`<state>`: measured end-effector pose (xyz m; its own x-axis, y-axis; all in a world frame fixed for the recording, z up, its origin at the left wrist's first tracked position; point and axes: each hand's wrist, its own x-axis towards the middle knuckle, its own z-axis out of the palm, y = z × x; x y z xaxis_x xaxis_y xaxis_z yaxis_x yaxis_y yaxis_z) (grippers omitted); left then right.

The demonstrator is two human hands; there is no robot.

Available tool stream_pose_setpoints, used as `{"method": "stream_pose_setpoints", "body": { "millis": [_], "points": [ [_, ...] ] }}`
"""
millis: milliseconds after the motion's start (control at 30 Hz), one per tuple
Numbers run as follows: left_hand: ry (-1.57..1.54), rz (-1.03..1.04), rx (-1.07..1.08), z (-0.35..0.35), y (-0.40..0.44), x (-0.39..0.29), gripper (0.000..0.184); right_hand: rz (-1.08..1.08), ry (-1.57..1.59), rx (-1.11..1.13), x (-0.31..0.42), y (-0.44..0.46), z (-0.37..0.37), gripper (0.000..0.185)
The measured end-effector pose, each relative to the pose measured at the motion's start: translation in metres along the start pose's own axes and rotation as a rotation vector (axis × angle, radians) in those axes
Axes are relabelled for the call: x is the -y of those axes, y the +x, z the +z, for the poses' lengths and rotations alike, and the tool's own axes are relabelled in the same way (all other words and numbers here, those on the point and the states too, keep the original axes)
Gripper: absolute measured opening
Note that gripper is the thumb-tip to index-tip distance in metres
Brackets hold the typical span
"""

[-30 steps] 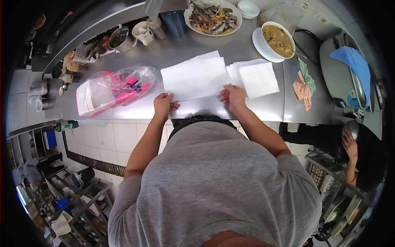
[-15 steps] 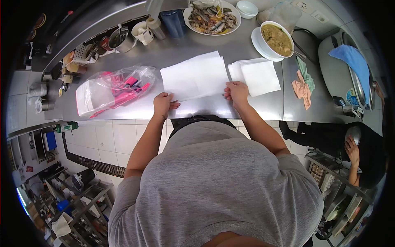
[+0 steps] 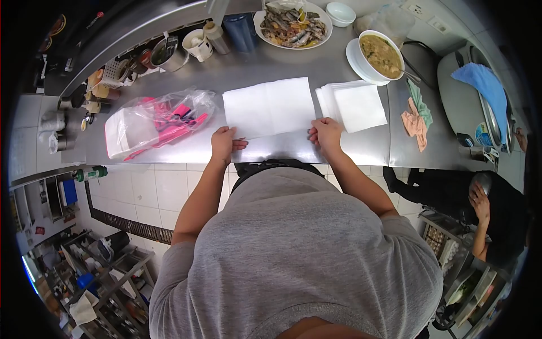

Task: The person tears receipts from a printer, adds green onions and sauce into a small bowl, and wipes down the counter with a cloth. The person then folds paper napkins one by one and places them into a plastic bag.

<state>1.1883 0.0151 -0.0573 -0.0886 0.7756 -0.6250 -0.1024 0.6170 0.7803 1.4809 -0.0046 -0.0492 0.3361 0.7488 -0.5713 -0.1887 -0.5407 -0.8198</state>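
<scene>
Hands [image 3: 222, 143] [image 3: 326, 135] apart at corners of white paper [image 3: 270, 106]

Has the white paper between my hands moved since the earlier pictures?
Yes, slightly: the far edge of the white paper now lies closer to you, farther from the plate of fish.

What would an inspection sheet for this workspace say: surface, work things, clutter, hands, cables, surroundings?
Surface: metal counter, shiny.
Work things: white sheet lying flat; fanned white stack to its right.
Clutter: plastic bag with pink contents at left; plate of food and filled bowl at the back; crumpled cloths at right.
Hands: left hand at the sheet's near left corner, right hand at its near right; whether either pinches is unclear.
Cables: dark cord by the wall, right of the bowl.
Surroundings: person in dark clothes at right, holding something metal; tiled floor.
</scene>
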Motion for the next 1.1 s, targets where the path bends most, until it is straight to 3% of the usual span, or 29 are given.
{"method": "stream_pose_setpoints", "body": {
  "millis": [233, 400, 500, 600, 633, 733, 767, 867, 1100],
  "points": [
    [0.151, 0.113, -0.051, -0.012, 0.008, 0.016, 0.024, -0.063, -0.051, 0.003, -0.01, 0.007, -0.001, 0.011],
    [0.509, 0.174, -0.177, -0.007, 0.003, 0.005, 0.023, -0.056, -0.066, -0.01, 0.002, 0.002, 0.0, 0.011],
    [0.741, 0.216, -0.206, -0.014, 0.006, 0.009, 0.031, -0.059, -0.272, 0.042, 0.003, 0.003, -0.006, 0.013],
    [0.985, 0.293, -0.317, 0.003, -0.021, -0.019, 0.038, -0.717, -0.625, -0.188, 0.014, -0.007, -0.016, 0.018],
    [1.056, 0.32, -0.364, 0.009, -0.034, -0.031, 0.041, -0.616, -0.659, -0.192, 0.031, -0.017, -0.021, 0.025],
    [1.081, 0.399, -0.371, 0.011, -0.034, -0.039, 0.047, -1.06, -1.006, -0.468, 0.055, -0.012, -0.038, 0.029],
    [1.063, 0.412, -0.348, 0.015, -0.036, -0.042, 0.043, -0.88, -1.042, -0.419, 0.055, -0.009, -0.042, 0.028],
    [1.005, 0.475, -0.266, 0.027, -0.034, -0.048, 0.04, -0.719, -1.114, -0.322, 0.048, 0.01, -0.052, 0.022],
    [0.844, 0.592, -0.093, 0.051, -0.045, -0.056, 0.032, -0.748, -0.967, -0.349, 0.041, 0.022, -0.061, 0.01]
  ]
}}
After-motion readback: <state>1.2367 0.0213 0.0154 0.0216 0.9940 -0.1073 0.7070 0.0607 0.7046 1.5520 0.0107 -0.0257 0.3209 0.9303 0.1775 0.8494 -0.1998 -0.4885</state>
